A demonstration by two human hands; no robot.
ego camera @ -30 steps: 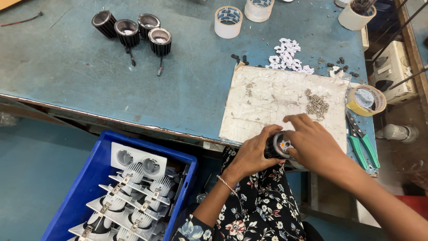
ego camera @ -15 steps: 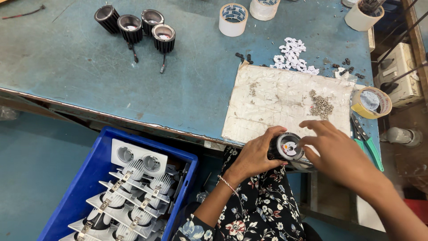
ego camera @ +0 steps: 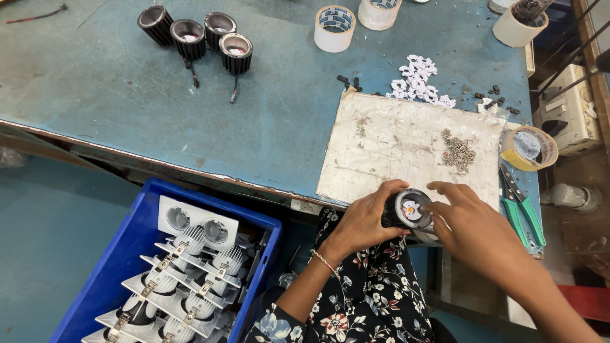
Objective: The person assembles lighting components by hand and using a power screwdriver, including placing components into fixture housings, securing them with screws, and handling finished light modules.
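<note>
Black lamp housing in left hand grip, right hand fingertips touching its face

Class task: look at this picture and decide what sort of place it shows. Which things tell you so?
Probably a small lamp-assembly workshop. Finned black lamp housings stand on a worn blue workbench, a blue crate holds white fittings, and a screw pile lies ready.

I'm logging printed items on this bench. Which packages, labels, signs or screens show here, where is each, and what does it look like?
Printed tape roll: top middle of the blue table, upright white ring with blue print on its core.
Yellow tape roll: right table edge, beside the green pliers, flat tan ring.
Blue crate: lower left, below the table, rectangular, holding white fixtures.
No signs or screens show.
</note>
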